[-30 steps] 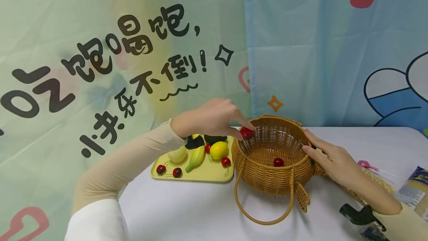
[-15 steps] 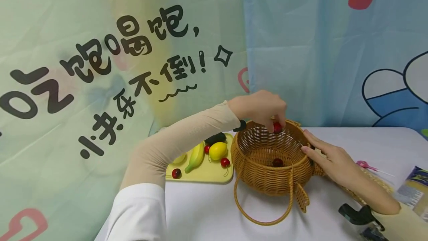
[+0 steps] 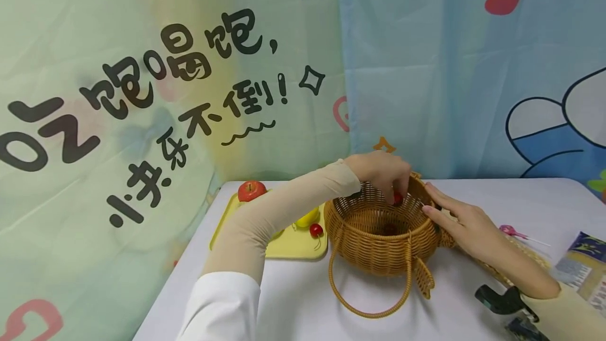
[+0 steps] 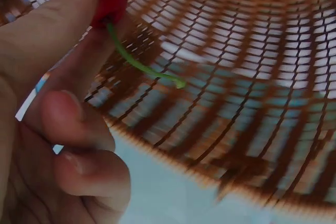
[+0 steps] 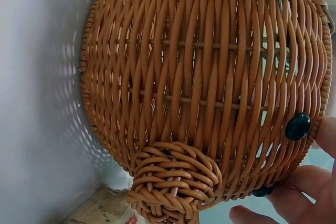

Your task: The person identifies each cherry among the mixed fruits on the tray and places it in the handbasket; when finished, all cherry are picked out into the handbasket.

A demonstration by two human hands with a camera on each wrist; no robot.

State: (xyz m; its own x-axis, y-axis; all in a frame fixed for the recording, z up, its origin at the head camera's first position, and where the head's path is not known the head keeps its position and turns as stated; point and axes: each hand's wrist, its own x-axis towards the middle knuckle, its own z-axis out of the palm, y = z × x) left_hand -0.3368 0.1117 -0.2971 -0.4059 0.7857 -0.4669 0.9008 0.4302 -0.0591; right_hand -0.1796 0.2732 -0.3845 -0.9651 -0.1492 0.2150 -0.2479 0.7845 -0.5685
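My left hand (image 3: pixel 384 171) reaches into the wicker basket (image 3: pixel 383 254), pinching a red cherry (image 3: pixel 398 198) near the far right inner wall. In the left wrist view, the cherry (image 4: pixel 113 1) shows its curved green stem, and the other fingers are curled beneath. Another cherry (image 3: pixel 390 229) lies dim on the basket floor. My right hand (image 3: pixel 471 228) rests against the basket's right rim with fairly straight fingers. From the right wrist, its fingers (image 5: pixel 307 182) touch the weave (image 5: pixel 210 77) beside the basket's dark round eyes.
Left of the basket is a yellow tray (image 3: pixel 295 251) bearing an apple (image 3: pixel 251 190), a lemon (image 3: pixel 309 218) and a cherry (image 3: pixel 316 230), partly hidden by my left arm. A rope handle (image 3: pixel 371 313) hangs in front. Rightward lie a pink-ended stick (image 3: pixel 511 231) and a printed bag (image 3: pixel 582 264).
My left hand has carried the cherry rightward from the basket's left rim, then lowered it inside. My left forearm now covers more of the tray. The right hand keeps its place on the rim.
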